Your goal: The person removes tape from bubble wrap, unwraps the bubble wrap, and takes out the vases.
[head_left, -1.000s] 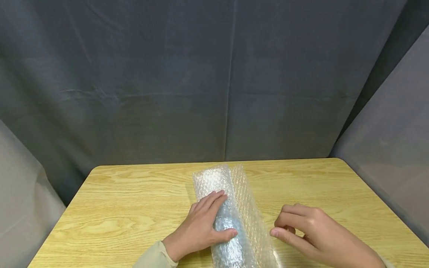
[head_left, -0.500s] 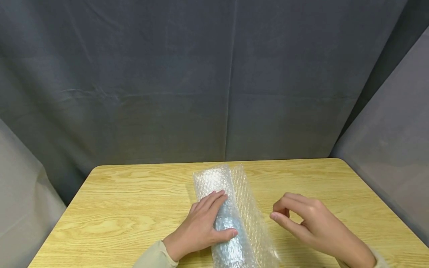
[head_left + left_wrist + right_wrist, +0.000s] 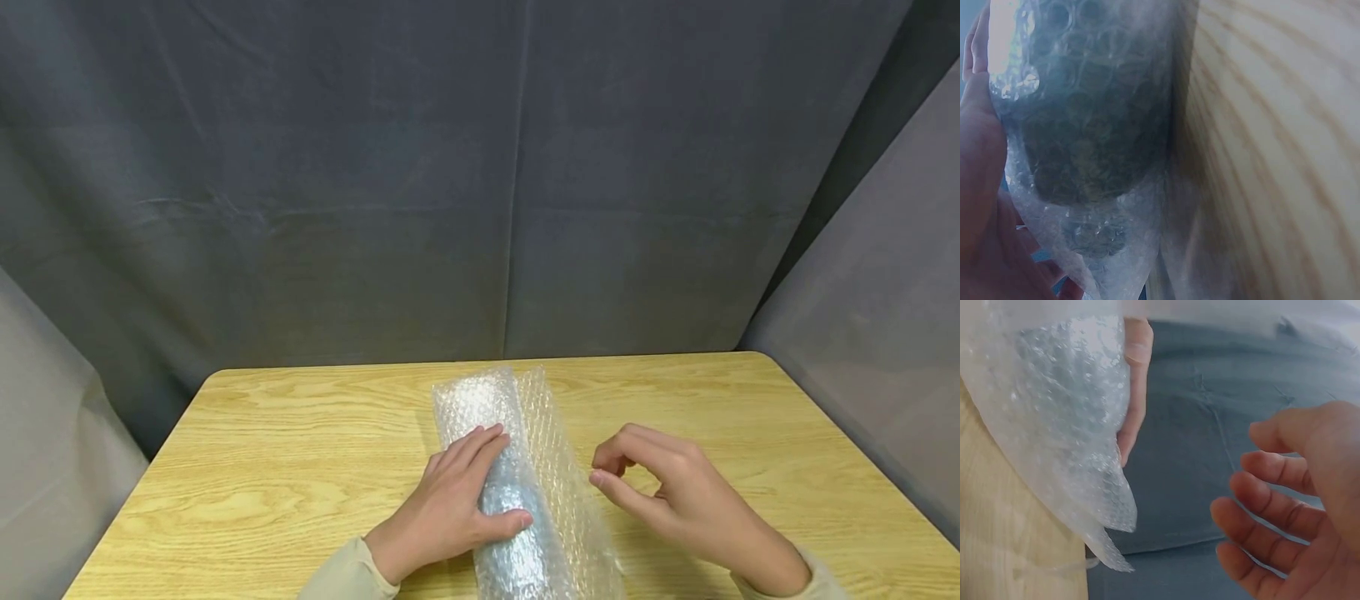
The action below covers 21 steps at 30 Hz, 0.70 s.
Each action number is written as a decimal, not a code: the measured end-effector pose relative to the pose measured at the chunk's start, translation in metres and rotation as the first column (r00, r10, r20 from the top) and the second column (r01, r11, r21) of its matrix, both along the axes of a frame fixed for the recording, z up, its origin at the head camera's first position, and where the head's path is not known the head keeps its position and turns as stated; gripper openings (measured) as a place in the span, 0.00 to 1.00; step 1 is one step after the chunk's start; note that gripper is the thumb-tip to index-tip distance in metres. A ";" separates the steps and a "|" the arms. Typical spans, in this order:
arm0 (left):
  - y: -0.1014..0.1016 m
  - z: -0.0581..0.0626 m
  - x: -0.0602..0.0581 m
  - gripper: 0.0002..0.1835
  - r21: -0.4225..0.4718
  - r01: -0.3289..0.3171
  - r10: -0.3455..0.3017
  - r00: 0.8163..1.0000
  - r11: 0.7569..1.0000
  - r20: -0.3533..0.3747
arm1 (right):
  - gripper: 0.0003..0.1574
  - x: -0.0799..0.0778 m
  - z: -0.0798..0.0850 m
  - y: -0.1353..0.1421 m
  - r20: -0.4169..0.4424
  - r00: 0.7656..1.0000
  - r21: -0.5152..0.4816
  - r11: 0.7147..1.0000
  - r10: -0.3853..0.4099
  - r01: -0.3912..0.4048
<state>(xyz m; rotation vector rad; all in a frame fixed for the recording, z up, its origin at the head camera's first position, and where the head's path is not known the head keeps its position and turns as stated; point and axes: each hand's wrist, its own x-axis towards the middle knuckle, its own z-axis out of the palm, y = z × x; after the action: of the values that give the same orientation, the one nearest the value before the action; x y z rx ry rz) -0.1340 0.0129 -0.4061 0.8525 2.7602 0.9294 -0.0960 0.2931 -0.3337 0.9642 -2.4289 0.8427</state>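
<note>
Only right wrist view, five right fingertips [image 3: 1226, 517]

The place is a makeshift booth, screened on three sides: a creased dark grey curtain [image 3: 360, 183] hangs at twelve o'clock, a mauve-grey drape [image 3: 877, 308] at three and an off-white drape [image 3: 52, 450] at eight, all close around a round-cornered, wood-grain bench [image 3: 262, 467] at six. Whether home, workshop or lab lies beyond, I cannot tell.
</note>
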 end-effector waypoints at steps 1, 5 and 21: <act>0.000 0.000 0.000 0.52 0.000 0.000 0.000 1.000 1.000 -0.002 | 0.23 0.000 -0.001 -0.001 0.001 1.000 0.000 1.000 0.000 0.000; 0.000 0.000 0.000 0.52 -0.002 -0.002 0.002 1.000 1.000 0.001 | 0.23 -0.001 -0.006 -0.006 0.004 1.000 -0.008 1.000 0.001 -0.001; -0.001 0.000 0.000 0.52 0.001 0.006 -0.006 1.000 1.000 0.018 | 0.19 -0.007 -0.028 -0.017 0.088 0.996 0.009 1.000 0.006 -0.007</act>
<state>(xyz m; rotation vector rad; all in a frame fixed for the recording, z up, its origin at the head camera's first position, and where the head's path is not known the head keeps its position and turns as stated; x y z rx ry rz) -0.1336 0.0118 -0.4060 0.8476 2.7407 0.9322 -0.1031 0.2765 -0.3619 0.9575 -2.5074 0.8950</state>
